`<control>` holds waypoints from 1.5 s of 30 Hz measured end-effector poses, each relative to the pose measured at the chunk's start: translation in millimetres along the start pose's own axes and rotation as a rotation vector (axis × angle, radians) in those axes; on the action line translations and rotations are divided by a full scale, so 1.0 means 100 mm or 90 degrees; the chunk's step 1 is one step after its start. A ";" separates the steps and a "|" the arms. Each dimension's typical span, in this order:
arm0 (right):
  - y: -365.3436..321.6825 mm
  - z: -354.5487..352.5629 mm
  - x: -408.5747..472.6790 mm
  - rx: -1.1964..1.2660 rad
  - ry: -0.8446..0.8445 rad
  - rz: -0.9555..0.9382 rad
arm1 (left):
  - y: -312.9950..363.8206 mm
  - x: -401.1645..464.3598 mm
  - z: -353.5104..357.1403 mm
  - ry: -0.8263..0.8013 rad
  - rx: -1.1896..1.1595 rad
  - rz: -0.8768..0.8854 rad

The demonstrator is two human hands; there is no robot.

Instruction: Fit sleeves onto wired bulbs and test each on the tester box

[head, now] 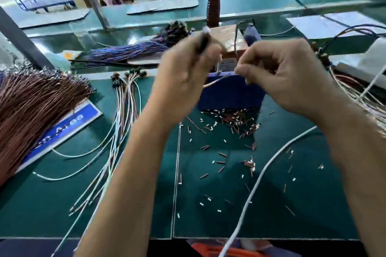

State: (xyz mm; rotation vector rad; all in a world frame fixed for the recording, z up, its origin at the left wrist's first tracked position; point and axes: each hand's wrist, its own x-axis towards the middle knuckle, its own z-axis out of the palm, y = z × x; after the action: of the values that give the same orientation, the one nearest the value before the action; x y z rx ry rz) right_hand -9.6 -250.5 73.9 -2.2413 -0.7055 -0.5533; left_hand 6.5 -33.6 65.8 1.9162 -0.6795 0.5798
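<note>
i see my left hand (183, 77) curled round a dark bulb (203, 44), held up. my right hand (279, 75) pinches its thin wire (215, 82). the blue box (229, 92) sits just behind both hands. little sleeves (234, 121) lie below them on the green mat (271, 204).

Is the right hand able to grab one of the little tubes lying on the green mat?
Probably not right away. The right hand is raised above the little tubes and its fingers are pinching a thin wire. Nothing lies between them, so it would need to let go and lower first.
</note>
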 end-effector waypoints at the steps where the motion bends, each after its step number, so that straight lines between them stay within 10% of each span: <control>1: 0.06 0.07 -0.08 -0.021 0.007 -0.011 | -0.01 -0.07 0.10 -0.049 0.067 0.030; 21: 0.35 0.43 -0.53 0.046 0.119 0.060 | -0.56 -0.64 0.42 -0.089 -0.025 -0.132; 29: 0.53 0.10 -0.58 0.443 -0.150 0.258 | -0.57 -0.61 0.37 -0.050 -0.157 -0.239; 36: 0.65 -0.11 -0.72 0.774 -0.188 0.146 | -0.59 -0.60 0.35 -0.042 -0.218 -0.244; 45: 0.38 0.23 -0.62 0.674 -0.241 0.232 | -0.31 -0.53 0.32 -0.117 -0.508 -0.212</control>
State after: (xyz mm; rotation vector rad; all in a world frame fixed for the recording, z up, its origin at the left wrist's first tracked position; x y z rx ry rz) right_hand -28.9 -276.1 5.2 -1.3909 -0.5497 0.3862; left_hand -7.4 -40.7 -1.9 1.2831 -0.5690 -0.0904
